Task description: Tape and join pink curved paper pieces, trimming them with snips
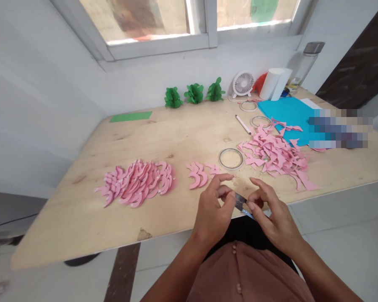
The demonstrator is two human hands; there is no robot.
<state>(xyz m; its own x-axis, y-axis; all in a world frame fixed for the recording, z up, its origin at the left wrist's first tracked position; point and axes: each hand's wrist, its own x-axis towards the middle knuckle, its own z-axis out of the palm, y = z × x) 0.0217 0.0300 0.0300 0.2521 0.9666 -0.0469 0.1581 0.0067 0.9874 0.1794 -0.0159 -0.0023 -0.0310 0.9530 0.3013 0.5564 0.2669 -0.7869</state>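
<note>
Close to the table's front edge, my left hand [216, 207] pinches one end of a small tool with a dark metal blade and a light-blue patterned part [240, 201]. My right hand [272, 216] has thumb and fingers closed at its other end. The fingers cover much of the tool, so its exact kind is unclear. Just beyond the left hand lie a few curved pink paper cut-outs [197, 176]. A tape roll [219, 159] rests flat on the table beyond both hands.
A large pile of curved pink pieces [145, 182] lies left, pink paper scraps [277, 153] right. Two more tape rolls, a marker [243, 124], blue sheets [283, 113], a white fan [243, 84] and green paper shapes [195, 93] sit farther back. A green strip [130, 117] lies back left.
</note>
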